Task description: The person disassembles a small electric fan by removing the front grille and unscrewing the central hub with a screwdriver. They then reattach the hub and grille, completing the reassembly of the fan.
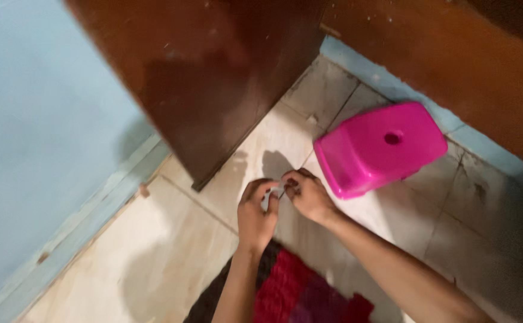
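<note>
My left hand (pixel 257 210) and my right hand (pixel 307 194) are held close together over the tiled floor (pixel 172 251), fingertips nearly touching. Between the fingertips there seems to be a small pale thing (pixel 277 192), too small and blurred to identify. Both hands have their fingers curled in a pinch. A bright pink plastic stool (pixel 381 146) with a round hole in its top stands just right of my right hand, not touched.
A dark brown wooden door (pixel 213 78) stands open ahead of my hands. A light blue wall (pixel 40 131) runs along the left. A red and dark woven mat (pixel 291 293) lies under my forearms. More brown wood (pixel 453 54) at top right.
</note>
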